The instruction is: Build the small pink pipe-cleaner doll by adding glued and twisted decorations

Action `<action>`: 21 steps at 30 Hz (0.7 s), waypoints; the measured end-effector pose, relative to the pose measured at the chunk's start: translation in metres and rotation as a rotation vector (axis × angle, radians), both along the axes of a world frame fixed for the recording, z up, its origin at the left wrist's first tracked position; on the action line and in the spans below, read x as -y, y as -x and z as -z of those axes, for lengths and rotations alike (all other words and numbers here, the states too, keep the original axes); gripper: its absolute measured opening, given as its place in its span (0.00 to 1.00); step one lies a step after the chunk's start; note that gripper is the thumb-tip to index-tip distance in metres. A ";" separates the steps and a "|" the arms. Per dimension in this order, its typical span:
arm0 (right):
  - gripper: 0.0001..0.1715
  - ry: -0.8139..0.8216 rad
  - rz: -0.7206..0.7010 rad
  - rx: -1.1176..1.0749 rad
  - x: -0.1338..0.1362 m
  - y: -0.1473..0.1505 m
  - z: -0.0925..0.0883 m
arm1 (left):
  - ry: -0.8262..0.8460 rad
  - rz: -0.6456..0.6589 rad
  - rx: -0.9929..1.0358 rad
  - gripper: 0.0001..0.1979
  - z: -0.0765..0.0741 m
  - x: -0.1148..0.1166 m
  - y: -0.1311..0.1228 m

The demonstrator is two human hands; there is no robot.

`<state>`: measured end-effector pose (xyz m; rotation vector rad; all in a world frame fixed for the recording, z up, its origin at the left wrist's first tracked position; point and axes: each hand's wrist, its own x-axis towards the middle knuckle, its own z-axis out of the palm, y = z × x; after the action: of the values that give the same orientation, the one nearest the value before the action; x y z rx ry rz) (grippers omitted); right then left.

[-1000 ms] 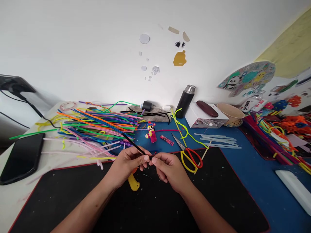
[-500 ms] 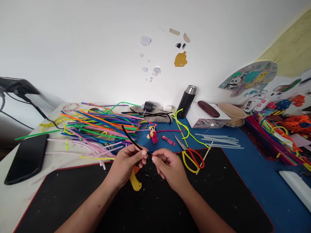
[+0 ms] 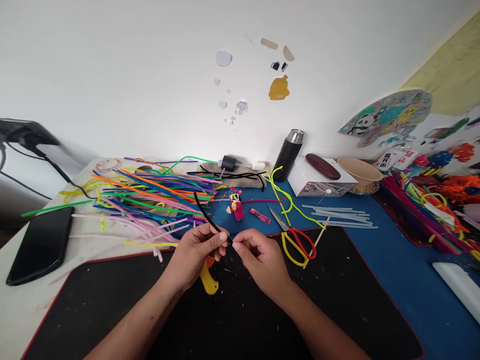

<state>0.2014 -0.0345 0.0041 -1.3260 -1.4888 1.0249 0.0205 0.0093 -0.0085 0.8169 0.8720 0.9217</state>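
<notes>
A black pipe cleaner point(image 3: 204, 212) runs up and to the left from between my hands. My left hand point(image 3: 200, 247) pinches it between thumb and index finger. Close beside, my right hand point(image 3: 258, 255) grips the short end of the same pipe cleaner with its fingertips. Under my left hand a yellow-handled tool point(image 3: 209, 281) lies on the black mat point(image 3: 240, 325), its upper part hidden by the hand. Just beyond my hands stands a small colourful figure point(image 3: 236, 206), with a pink lighter-like piece point(image 3: 260, 216) next to it.
Scissors point(image 3: 296, 245) with red and yellow handles lie right of my hands. A heap of coloured pipe cleaners point(image 3: 157, 192) spreads at the left, near a phone point(image 3: 41, 245). Behind stand a black flask point(image 3: 288, 156), a white box point(image 3: 318, 180) and glue sticks point(image 3: 341, 216).
The free end of the black pipe cleaner has swung slightly right and more upright. My right fingertips have shifted a little left along it; both hands otherwise keep their places.
</notes>
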 end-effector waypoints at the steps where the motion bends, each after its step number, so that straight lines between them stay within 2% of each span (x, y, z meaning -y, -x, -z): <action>1: 0.08 -0.022 -0.017 0.033 -0.001 -0.001 0.000 | 0.000 0.006 -0.005 0.18 0.001 -0.001 0.001; 7: 0.08 -0.110 -0.154 0.207 -0.007 -0.013 -0.001 | -0.030 0.072 -0.079 0.17 0.001 -0.003 0.008; 13: 0.10 -0.165 -0.398 0.368 -0.017 -0.023 -0.017 | -0.052 0.162 -0.155 0.18 -0.011 -0.006 0.010; 15: 0.10 -0.172 -0.439 0.386 -0.021 -0.025 -0.021 | -0.058 0.176 -0.180 0.20 -0.015 -0.006 0.010; 18: 0.08 -0.112 -0.390 0.301 -0.023 -0.025 -0.020 | -0.054 0.134 -0.167 0.20 -0.014 -0.006 0.010; 21: 0.06 0.024 -0.208 0.076 -0.021 -0.021 -0.008 | -0.030 0.037 -0.081 0.19 -0.008 -0.006 0.009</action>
<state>0.2222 -0.0139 0.0126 -1.2584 -1.7036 1.1375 0.0115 0.0149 -0.0009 0.8985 0.9123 0.8753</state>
